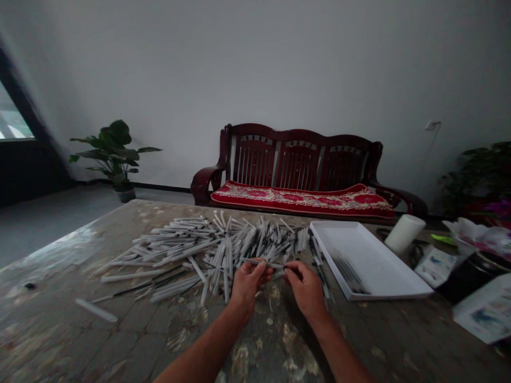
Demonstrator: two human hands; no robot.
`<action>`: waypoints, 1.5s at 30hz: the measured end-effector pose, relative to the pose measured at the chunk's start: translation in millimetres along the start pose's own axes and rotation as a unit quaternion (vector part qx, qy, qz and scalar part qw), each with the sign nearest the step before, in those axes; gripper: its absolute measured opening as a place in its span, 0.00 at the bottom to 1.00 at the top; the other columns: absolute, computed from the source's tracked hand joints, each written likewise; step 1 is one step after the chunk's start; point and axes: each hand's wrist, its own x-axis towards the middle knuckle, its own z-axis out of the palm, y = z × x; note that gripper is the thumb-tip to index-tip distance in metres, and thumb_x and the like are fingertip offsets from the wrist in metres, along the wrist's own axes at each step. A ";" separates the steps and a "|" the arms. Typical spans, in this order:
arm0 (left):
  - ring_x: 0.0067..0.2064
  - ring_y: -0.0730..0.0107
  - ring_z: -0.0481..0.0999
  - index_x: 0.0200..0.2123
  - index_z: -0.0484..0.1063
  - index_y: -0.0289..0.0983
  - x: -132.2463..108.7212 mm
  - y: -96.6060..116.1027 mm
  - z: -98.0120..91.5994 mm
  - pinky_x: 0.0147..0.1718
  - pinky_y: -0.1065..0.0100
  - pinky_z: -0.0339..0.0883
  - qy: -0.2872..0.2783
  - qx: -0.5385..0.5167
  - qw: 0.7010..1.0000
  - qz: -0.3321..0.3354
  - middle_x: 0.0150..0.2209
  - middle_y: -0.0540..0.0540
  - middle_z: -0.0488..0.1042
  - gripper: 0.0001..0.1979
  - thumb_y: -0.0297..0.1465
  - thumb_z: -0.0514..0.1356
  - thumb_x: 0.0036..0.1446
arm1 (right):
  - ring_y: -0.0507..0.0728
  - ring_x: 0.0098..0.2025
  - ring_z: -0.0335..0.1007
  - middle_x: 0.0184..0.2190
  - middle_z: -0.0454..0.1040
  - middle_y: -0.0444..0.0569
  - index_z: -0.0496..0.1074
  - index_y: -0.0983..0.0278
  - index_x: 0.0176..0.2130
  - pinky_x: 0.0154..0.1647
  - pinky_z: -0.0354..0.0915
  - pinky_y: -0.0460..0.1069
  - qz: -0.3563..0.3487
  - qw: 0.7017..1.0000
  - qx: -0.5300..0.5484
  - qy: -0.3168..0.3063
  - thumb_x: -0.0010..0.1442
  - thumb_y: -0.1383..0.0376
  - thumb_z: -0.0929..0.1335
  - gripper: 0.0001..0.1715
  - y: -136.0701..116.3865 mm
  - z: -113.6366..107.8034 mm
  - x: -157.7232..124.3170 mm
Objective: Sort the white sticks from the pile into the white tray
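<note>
A slim grey pen-like stick (272,264) lies roughly level between my two hands. My left hand (249,279) is closed on its left part, thumb and fingers pinching it. My right hand (305,287) pinches its dark right end with thumb and forefinger. Behind and left of the hands spreads a loose heap of white and translucent tubes (181,239), with thin black rods (159,280) among them. To the right, a shallow white tray (383,260) holds several slim dark sticks (351,274) laid side by side at its left.
The patterned table (131,340) carries a lone tube (96,310) at front left. A white roll (405,234), small printed boxes (483,311) and a flower wrap stand on the right. Beyond the table are a wooden bench (299,159) with a red cover and a potted plant (115,149).
</note>
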 end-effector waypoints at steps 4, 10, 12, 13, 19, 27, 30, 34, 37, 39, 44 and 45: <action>0.26 0.73 0.78 0.28 0.73 0.34 0.1 0.7 -0.3 0.25 0.75 0.71 0.004 -0.005 1.000 -0.009 0.23 0.51 0.77 0.22 0.37 0.76 0.31 | 0.57 0.36 0.73 0.32 0.77 0.48 0.74 0.62 0.35 0.39 0.65 0.48 -0.073 0.995 -0.074 0.005 0.57 0.62 0.65 0.09 -6.0 -3.6 -0.8; 0.26 0.72 0.78 0.28 0.73 0.34 -0.7 -3.0 -0.1 0.25 0.74 0.71 -0.010 0.005 1.000 -0.004 0.24 0.50 0.77 0.23 0.38 0.76 0.30 | 0.56 0.33 0.70 0.29 0.74 0.47 0.69 0.61 0.32 0.35 0.61 0.47 -0.096 0.986 -0.134 -0.014 0.63 0.58 0.60 0.14 -10.0 -6.0 -3.8; 0.27 0.72 0.78 0.28 0.73 0.34 -1.7 -4.1 0.2 0.26 0.74 0.71 -0.023 0.011 1.000 0.000 0.24 0.50 0.77 0.23 0.39 0.76 0.31 | 0.55 0.28 0.68 0.24 0.71 0.45 0.67 0.60 0.27 0.30 0.59 0.47 -0.063 0.990 -0.121 -0.021 0.66 0.55 0.58 0.20 -8.4 -5.0 -4.5; 0.27 0.72 0.78 0.28 0.73 0.34 -2.1 -4.3 0.4 0.26 0.73 0.72 -0.028 0.013 1.000 0.002 0.24 0.50 0.77 0.23 0.39 0.76 0.31 | 0.54 0.26 0.66 0.21 0.69 0.44 0.65 0.60 0.26 0.28 0.58 0.47 -0.042 0.993 -0.103 -0.028 0.66 0.53 0.57 0.23 -7.5 -4.6 -4.6; 0.27 0.71 0.78 0.29 0.73 0.34 -1.8 -3.0 1.0 0.26 0.73 0.72 -0.014 0.003 1.000 0.000 0.24 0.50 0.77 0.22 0.38 0.76 0.31 | 0.55 0.28 0.68 0.25 0.72 0.45 0.69 0.61 0.30 0.29 0.60 0.46 -0.031 0.998 -0.043 -0.041 0.65 0.50 0.58 0.23 -10.1 -5.9 -5.4; 0.26 0.72 0.78 0.29 0.73 0.34 -3.0 -5.9 1.1 0.25 0.73 0.72 -0.048 0.008 0.999 -0.007 0.24 0.50 0.77 0.22 0.39 0.76 0.32 | 0.53 0.23 0.63 0.17 0.65 0.42 0.64 0.60 0.22 0.25 0.55 0.47 -0.006 0.997 -0.059 -0.044 0.66 0.48 0.56 0.29 -4.6 -6.4 -5.2; 0.26 0.71 0.78 0.28 0.73 0.34 -3.1 -4.3 1.8 0.25 0.73 0.71 -0.026 0.006 1.000 -0.006 0.23 0.50 0.77 0.23 0.38 0.76 0.30 | 0.54 0.25 0.65 0.21 0.69 0.44 0.68 0.61 0.27 0.27 0.58 0.47 -0.014 0.998 -0.042 -0.043 0.66 0.49 0.56 0.26 -4.6 -7.7 -5.0; 0.26 0.71 0.78 0.29 0.74 0.34 -4.2 -2.8 2.8 0.26 0.72 0.72 -0.021 0.012 1.000 -0.009 0.24 0.50 0.77 0.22 0.38 0.76 0.31 | 0.54 0.26 0.65 0.21 0.69 0.42 0.67 0.60 0.27 0.26 0.57 0.46 -0.034 0.997 -0.059 -0.032 0.63 0.51 0.61 0.20 -7.3 -6.8 -4.4; 0.25 0.71 0.77 0.28 0.73 0.34 -4.8 -4.2 3.1 0.25 0.72 0.71 -0.030 0.016 0.999 -0.012 0.23 0.50 0.76 0.22 0.39 0.76 0.30 | 0.54 0.23 0.63 0.17 0.65 0.42 0.64 0.60 0.23 0.24 0.55 0.47 0.005 0.998 -0.047 -0.039 0.65 0.48 0.57 0.27 -5.1 -5.4 -4.2; 0.25 0.70 0.77 0.28 0.73 0.34 -4.4 -5.2 3.0 0.25 0.72 0.71 -0.025 0.019 0.999 -0.011 0.23 0.50 0.76 0.22 0.38 0.76 0.30 | 0.54 0.23 0.63 0.18 0.65 0.43 0.64 0.60 0.23 0.25 0.56 0.47 0.018 0.999 -0.032 -0.039 0.66 0.47 0.55 0.29 -3.9 -5.3 -4.6; 0.26 0.70 0.78 0.29 0.73 0.34 -3.5 -5.6 1.9 0.25 0.72 0.71 -0.013 0.038 0.999 -0.008 0.24 0.50 0.76 0.21 0.38 0.75 0.33 | 0.54 0.26 0.65 0.22 0.69 0.42 0.67 0.60 0.28 0.28 0.58 0.47 -0.028 0.997 -0.061 -0.030 0.63 0.50 0.61 0.20 -7.2 -5.5 -5.8; 0.26 0.70 0.78 0.29 0.73 0.34 -3.5 -5.7 1.9 0.25 0.72 0.71 -0.017 0.039 0.999 -0.007 0.24 0.50 0.76 0.21 0.38 0.75 0.33 | 0.54 0.25 0.65 0.21 0.68 0.42 0.66 0.60 0.26 0.28 0.57 0.47 -0.022 0.997 -0.065 -0.030 0.63 0.50 0.61 0.21 -7.4 -5.1 -5.8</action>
